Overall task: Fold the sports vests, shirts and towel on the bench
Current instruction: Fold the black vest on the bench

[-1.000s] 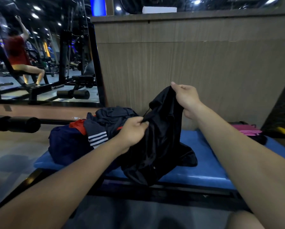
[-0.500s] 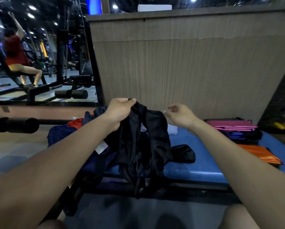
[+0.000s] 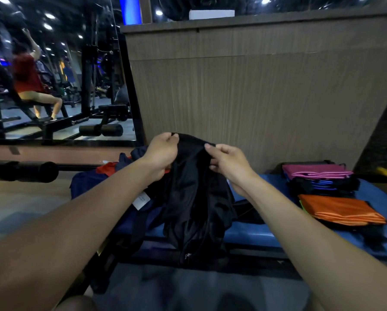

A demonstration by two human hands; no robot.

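Left hand (image 3: 162,151) and right hand (image 3: 227,162) pinch a black shirt's (image 3: 194,198) top edge above the bench (image 3: 255,236); spreading it flat likely comes next.

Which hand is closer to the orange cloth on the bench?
Right. The right hand holds the black garment just left of the orange cloth; the left hand grips it farther left.

The blue bench (image 3: 251,237) has bare padding between the hanging black garment (image 3: 194,209) and the folded orange garment (image 3: 340,209). The heap of unfolded clothes (image 3: 111,176) blocks its left end; the stack of folded clothes (image 3: 318,178) blocks the far right. A wood-panelled wall (image 3: 255,97) stands close behind.
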